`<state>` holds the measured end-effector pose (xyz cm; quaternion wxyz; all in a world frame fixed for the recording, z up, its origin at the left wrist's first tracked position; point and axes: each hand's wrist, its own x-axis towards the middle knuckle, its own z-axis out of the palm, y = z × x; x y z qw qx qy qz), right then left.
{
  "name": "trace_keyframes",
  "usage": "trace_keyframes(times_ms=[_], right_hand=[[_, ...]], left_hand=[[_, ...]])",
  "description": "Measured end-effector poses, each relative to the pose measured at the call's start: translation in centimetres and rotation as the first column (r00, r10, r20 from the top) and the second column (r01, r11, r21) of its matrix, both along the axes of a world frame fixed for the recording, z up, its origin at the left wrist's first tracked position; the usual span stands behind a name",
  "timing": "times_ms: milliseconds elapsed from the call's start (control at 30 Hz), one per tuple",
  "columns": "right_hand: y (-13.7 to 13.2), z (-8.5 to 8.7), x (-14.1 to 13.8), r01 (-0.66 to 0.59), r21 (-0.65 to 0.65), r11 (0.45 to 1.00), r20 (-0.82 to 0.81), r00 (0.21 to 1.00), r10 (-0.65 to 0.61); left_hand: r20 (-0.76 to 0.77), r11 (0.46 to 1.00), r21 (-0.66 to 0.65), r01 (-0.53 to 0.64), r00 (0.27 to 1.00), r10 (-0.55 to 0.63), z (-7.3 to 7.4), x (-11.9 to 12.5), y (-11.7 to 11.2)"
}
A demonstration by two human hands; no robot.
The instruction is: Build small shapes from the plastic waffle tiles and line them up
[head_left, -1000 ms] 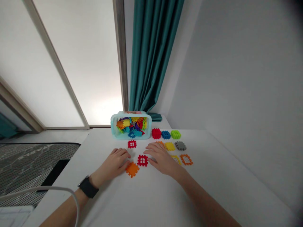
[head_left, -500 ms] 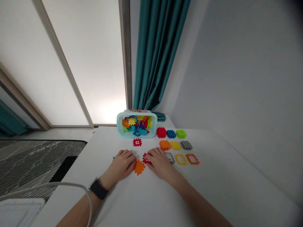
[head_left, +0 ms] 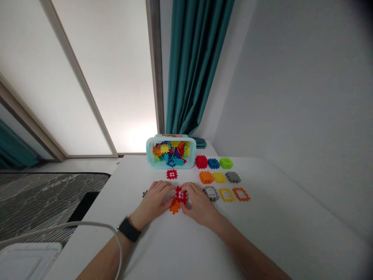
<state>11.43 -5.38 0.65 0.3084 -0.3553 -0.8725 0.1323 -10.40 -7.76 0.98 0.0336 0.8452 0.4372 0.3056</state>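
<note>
Inward from the white table's (head_left: pixel 175 249) far edge, the right hand (head_left: pixel 201 204) pinches a red notched, windowed plastic square (head_left: pixel 180 200), seemingly to steady it partly over an orange notched plastic square (head_left: pixel 175 209) beside the left hand (head_left: pixel 157 198), whose finger grip I cannot tell.

Red window tile (head_left: pixel 181 195), orange tile (head_left: pixel 175 208)
Notched red sits between left hand (head_left: pixel 156 197) and right hand (head_left: pixel 200 203), partly covering orange.

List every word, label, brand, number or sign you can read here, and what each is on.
Readable text: none.
Pinkish label on the tub: too small and blurred to read.
Dark watch: seen edge-on, no text legible.
Red window piece and orange piece: no lettering visible.
</note>
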Motion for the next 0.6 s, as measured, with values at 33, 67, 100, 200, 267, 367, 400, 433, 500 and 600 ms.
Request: trace_keyframes(times_ms=[33,67,100,200,267,367,400,433,500,600], right_hand=[[-0.2,0.1,-0.1,-0.029,0.002,1.0,-0.033,0.999,0.029],[-0.3,0.3,-0.1,-0.052,0.008,0.999,-0.067,0.996,0.052],[-0.5,0.5,-0.2,-0.07,0.013,0.997,-0.096,0.993,0.071],[-0.8,0.9,-0.2,-0.109,0.011,0.994,-0.16,0.981,0.109],[-0.9,1.0,-0.1,-0.124,0.007,0.992,-0.183,0.975,0.124],[-0.9,0.9,0.2,-0.13,0.024,0.991,-0.211,0.968,0.132],[-0.9,0.8,0.2,-0.134,0.032,0.99,-0.221,0.965,0.138],[-0.9,0.7,0.2,-0.136,0.04,0.99,-0.234,0.962,0.141],[-0.8,0.6,0.2,-0.125,0.053,0.991,-0.265,0.955,0.135],[-0.7,0.6,0.1,-0.073,0.06,0.995,-0.309,0.947,0.088]], left_hand=[[-0.001,1.0,0.017,0.005,1.0,-0.005,0.0,0.0,0.0],[0.0,0.999,0.033,0.009,1.0,-0.009,0.0,0.0,0.0],[0.006,0.999,0.049,0.011,1.0,-0.011,0.0,0.0,0.0],[0.057,0.997,0.083,0.0,0.998,-0.005,-0.1,-0.2,-0.1],[0.108,0.997,0.081,-0.019,0.994,0.011,-0.2,-0.3,-0.1],[0.191,0.997,0.058,-0.042,0.981,0.03,-0.3,-0.4,-0.1],[0.217,0.998,0.044,-0.039,0.976,0.029,-0.2,-0.4,-0.2],[0.241,0.999,0.023,-0.033,0.97,0.026,-0.1,-0.3,-0.2],[0.29,0.999,-0.033,-0.015,0.957,0.024,0.1,0.1,-0.4],[0.357,0.993,-0.12,0.017,0.934,0.027,0.5,0.7,-0.6]])
